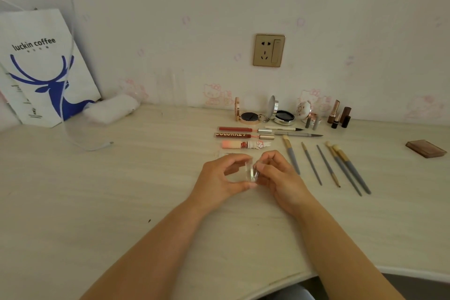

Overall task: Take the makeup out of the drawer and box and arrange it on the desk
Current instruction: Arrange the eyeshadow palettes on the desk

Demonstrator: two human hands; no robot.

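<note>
Both my hands meet over the middle of the desk (121, 190) around a small clear item (250, 172). My left hand (224, 179) pinches it from the left and my right hand (280, 175) grips it from the right. Behind them lie three lip glosses (243, 135) in a row. Two open compacts (250, 117) (282, 115) stand near the wall, with a white round compact (304, 109) beside them. Two liner pens (292, 131) lie right of the glosses. Several grey-handled brushes (341, 165) fan out on the right. Brown lipsticks (339, 114) stand at the back right.
A white coffee paper bag (46, 68) leans on the wall at the left, a folded white cloth (112, 108) and a cable (92, 146) beside it. A brown palette (426, 148) lies at the far right. A wall socket (269, 50) sits above the makeup.
</note>
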